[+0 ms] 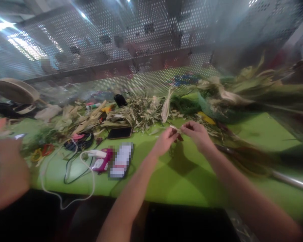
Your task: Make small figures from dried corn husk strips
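My left hand and my right hand meet above the green table, fingertips pinched together. Between them they hold a small pale strip of dried leaf with something dark red under it. Just beyond the hands lies a heap of dried leaves and husk strips. The picture is blurred, so the finer shape of the held piece is unclear.
A dark phone, a pink device with white cable and black cords lie left of my hands. Another person's arm is at far left. A big pile of green and dried plants fills the right, with a perforated metal screen behind.
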`<state>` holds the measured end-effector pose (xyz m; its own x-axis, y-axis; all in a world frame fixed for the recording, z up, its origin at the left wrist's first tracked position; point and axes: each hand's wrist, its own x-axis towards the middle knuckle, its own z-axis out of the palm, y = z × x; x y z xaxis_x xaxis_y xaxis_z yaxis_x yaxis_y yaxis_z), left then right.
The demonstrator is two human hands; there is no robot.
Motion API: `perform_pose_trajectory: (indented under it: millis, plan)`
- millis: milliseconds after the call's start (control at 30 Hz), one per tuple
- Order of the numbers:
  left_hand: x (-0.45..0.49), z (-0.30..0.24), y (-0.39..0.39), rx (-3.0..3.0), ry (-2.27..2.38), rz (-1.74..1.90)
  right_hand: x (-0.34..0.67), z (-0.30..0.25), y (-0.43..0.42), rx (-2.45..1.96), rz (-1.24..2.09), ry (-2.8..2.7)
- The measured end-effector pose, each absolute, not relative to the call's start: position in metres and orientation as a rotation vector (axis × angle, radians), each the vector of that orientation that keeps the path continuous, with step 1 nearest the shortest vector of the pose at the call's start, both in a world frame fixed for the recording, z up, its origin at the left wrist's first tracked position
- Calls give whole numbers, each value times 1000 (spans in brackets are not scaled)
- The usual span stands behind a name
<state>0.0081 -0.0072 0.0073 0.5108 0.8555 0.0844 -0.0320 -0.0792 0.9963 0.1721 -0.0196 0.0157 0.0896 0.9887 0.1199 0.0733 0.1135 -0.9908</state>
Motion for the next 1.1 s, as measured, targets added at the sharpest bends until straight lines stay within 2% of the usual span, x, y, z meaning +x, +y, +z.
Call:
perform_pose_trajectory:
  millis: [533,767,1100]
  plan:
    - [3,1,-4,1494,684,794,166,18,-23,-1207,919,-1166]
    - [3,4,-5,1350,855,939,175,27,-24,-1232,959,-1247]
    - [1,3,0,1234,766,988,172,22,-25,-1257,920,-1464]
